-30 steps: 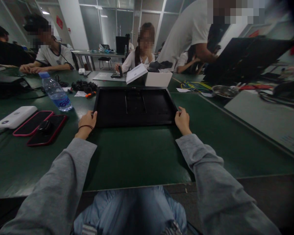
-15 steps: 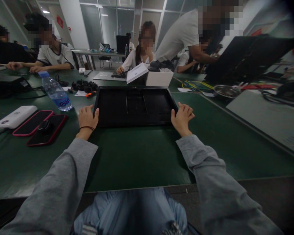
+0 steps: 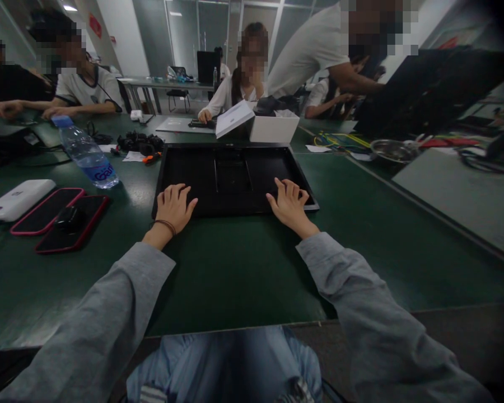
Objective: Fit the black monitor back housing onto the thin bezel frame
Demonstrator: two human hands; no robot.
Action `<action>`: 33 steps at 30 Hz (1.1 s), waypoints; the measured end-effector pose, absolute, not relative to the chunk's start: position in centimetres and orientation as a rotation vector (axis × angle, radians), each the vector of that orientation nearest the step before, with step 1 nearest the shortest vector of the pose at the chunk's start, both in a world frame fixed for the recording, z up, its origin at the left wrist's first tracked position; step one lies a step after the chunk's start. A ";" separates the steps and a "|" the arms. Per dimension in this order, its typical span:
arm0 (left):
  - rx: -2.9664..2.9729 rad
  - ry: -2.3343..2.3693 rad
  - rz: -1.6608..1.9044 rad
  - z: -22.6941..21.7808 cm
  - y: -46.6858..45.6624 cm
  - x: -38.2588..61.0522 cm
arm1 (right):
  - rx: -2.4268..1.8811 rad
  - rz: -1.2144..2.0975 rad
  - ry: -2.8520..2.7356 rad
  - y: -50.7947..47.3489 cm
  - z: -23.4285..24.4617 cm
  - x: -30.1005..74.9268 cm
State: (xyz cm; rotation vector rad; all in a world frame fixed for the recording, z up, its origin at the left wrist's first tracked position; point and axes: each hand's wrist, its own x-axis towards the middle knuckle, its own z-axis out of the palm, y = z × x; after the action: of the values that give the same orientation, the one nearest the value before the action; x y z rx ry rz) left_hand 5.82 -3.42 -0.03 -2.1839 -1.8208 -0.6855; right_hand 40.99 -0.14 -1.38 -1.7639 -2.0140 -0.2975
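A shallow black tray-like panel [image 3: 191,168] with a raised rim and a divided middle section lies on the green table in front of me. Over its near left corner is my left hand [image 3: 174,208], palm down, fingers apart, with a thin dark band round the wrist. My right hand [image 3: 289,202] is at the near right part of the panel, its fingers spread and bent over the front rim. Both hands appear to rest on the panel; whether the fingertips touch its floor I cannot tell. Neither hand holds anything.
Left stand a water bottle [image 3: 88,157], a white power bank [image 3: 19,198] and two red-edged phones [image 3: 73,232], one bearing a small black object. Behind the panel is an open white box [image 3: 273,129]. A metal bowl [image 3: 392,151] and cables lie right. Several people surround the table [image 3: 239,268].
Both hands have left the panel's short sides and moved inward over its near corners. The view has shifted slightly.
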 end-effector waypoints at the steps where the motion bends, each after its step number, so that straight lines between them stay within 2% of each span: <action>1: -2.192 -1.834 -0.658 -0.3 -3.3 5.8 | -1.768 -0.304 -2.022 -0.1 -1.5 41.0; 21: -2.250 -1.950 -0.649 0.5 -3.3 5.6 | -1.779 -0.265 -1.973 0.1 -1.5 41.2; 29: -2.065 -1.960 -0.889 0.4 -2.1 3.5 | -1.759 -0.250 -1.851 0.7 -1.3 42.8; 33: -1.857 -2.173 -1.006 0.0 -0.7 1.8 | -1.868 -0.300 -1.580 1.6 -1.6 46.2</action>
State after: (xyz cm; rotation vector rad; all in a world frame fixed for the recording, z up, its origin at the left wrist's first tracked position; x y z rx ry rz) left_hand 1.82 -0.73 -0.03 -1.8568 -2.1735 -1.0063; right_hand 46.16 1.65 -1.57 -1.8675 -1.5799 -0.2997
